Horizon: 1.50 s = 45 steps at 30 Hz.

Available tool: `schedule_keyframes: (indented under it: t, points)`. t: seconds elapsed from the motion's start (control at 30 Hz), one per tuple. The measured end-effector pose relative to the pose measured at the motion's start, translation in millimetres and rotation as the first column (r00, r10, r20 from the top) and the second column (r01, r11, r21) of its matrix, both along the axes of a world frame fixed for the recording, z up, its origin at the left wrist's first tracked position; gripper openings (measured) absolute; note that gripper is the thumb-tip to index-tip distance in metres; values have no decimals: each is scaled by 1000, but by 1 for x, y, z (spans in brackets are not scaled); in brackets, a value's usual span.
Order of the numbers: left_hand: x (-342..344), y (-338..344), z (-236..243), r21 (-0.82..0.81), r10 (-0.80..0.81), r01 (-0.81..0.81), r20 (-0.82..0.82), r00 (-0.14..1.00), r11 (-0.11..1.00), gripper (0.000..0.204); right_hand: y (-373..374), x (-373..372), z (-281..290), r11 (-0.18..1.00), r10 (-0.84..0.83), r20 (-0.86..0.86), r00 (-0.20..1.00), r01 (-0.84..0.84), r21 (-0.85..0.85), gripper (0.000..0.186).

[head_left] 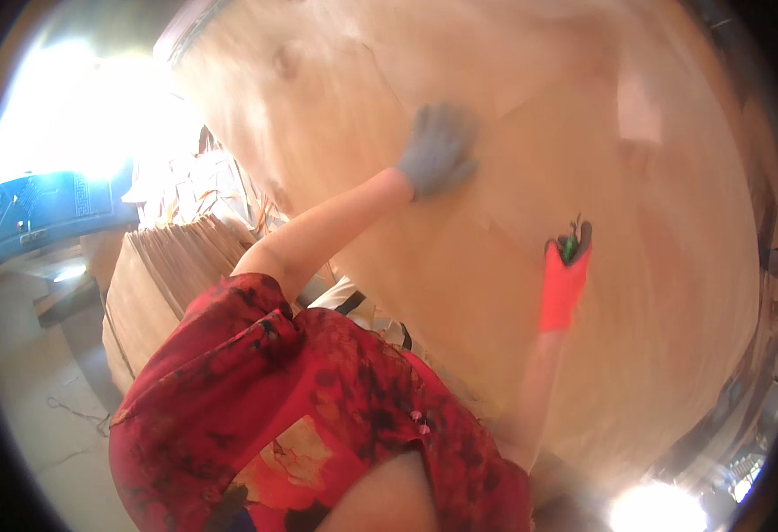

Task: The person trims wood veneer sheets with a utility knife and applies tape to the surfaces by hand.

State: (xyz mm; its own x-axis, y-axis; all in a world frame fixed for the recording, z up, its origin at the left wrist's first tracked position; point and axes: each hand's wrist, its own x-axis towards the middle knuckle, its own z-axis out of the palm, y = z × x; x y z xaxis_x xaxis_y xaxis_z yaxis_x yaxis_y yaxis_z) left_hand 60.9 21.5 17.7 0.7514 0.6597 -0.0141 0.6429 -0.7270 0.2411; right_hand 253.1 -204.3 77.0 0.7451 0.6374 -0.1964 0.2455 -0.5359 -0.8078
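A large, thin, pale-brown wood veneer sheet [460, 266] with knots and wavy edges spreads out in front of me. My left hand [438, 152], in a grey glove, reaches over the upper middle of the sheet with its fingers apart. It is slightly blurred by motion and seems to lie flat on the surface. Further right, my right hand [566, 275] wears a red glove with dark fingertips. Its fingers close round a small green tool [571, 245] with a thin dark tip pointing away from me. The tool's exact kind cannot be made out.
To my left stands a stack of veneer sheets [163, 284], with ragged scraps [207, 186] behind it. A blue panel [61, 208] is beyond, beside very bright light. Grey floor [43, 390] shows at the lower left. Clutter lines the far right edge, near a bright lamp [658, 510].
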Motion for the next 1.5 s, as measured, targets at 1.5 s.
schedule_keyframes:
  t: [1.5]
  points:
    - [24, 32, -1, 122, -101, 69, 283, 954, 990, 52, -202, -73, 2, 808, 448, 249, 859, -269, -524, 25]
